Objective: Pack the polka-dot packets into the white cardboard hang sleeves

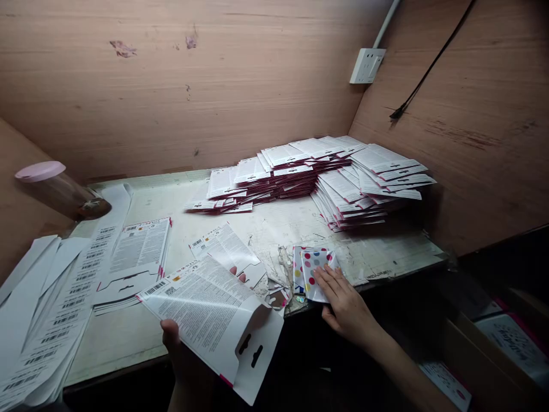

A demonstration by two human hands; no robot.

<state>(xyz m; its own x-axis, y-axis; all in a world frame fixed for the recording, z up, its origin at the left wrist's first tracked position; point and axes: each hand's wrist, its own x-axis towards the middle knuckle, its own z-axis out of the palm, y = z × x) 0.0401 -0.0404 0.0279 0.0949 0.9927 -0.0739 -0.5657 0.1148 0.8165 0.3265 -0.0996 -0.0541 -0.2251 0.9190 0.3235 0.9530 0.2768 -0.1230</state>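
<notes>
My left hand [172, 340] is closed around a white printed card sleeve [206, 312], thumb on the near side and fingertips at the far edge. The sleeve tilts above the table's front edge, its slotted end gaping towards the lower right. My right hand [343, 300] lies with fingers stretched out on a shiny polka-dot packet [312, 266] at the front edge. Its thumb rests lower, apart from the fingers. At least one similar packet shows underneath. Behind the held sleeve lies another printed sleeve [229, 246], partly covered.
A large heap of printed sleeves [283, 171] rises at the back right. A smaller sleeve stack [137, 252] and barcode label sheets [71, 306] lie left, near a pink-lidded container [55, 186]. Paper scraps [277, 297] surround the packets. An open box [484, 355] stands below right.
</notes>
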